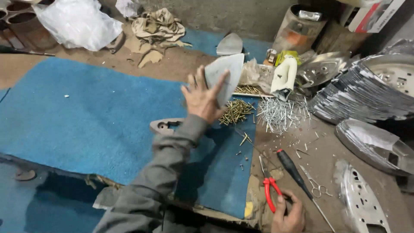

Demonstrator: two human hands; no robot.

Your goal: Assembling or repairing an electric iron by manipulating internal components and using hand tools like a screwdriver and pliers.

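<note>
My left hand (202,98) is raised over the blue mat (86,116) and holds a grey, iron-shaped flat plate (226,75) upright by its edge. Just below it, another iron-shaped part (163,126) lies flat on the mat. My right hand (286,215) rests at the bottom edge of the workbench, with its fingers touching the red handles of a pair of pliers (269,190). A black-handled screwdriver (293,170) lies right beside that hand. I cannot tell whether the fingers grip the pliers.
A pile of brass screws (236,111) and a pile of silver pins (280,113) lie at the mat's right edge. Stacked metal soleplates (366,90) fill the right side, with small scissors (317,187), a white iron handle (283,77), a rag (157,26) and a plastic bag (77,21).
</note>
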